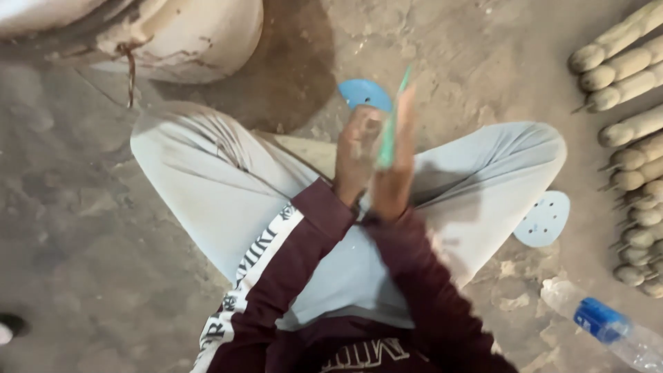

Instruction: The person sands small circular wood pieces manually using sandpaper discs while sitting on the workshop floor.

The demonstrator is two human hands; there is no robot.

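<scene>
I sit cross-legged on a dusty floor, both hands raised in front of me and blurred. My left hand (357, 153) and my right hand (397, 173) are pressed close together with a thin green sheet (390, 131) standing edge-on between them. Its top sticks up past my right fingertips. A blue round sanding disc (364, 92) lies on the floor just beyond the hands. A second blue disc with small holes (545, 220) lies beside my right knee. A pale flat board (311, 152) lies under my legs.
Rows of pale wooden rounded pieces (632, 159) with thin pins lie along the right edge. A clear plastic bottle with a blue label (604, 323) lies at the lower right. A large pale rounded vessel (186, 34) stands at the top left.
</scene>
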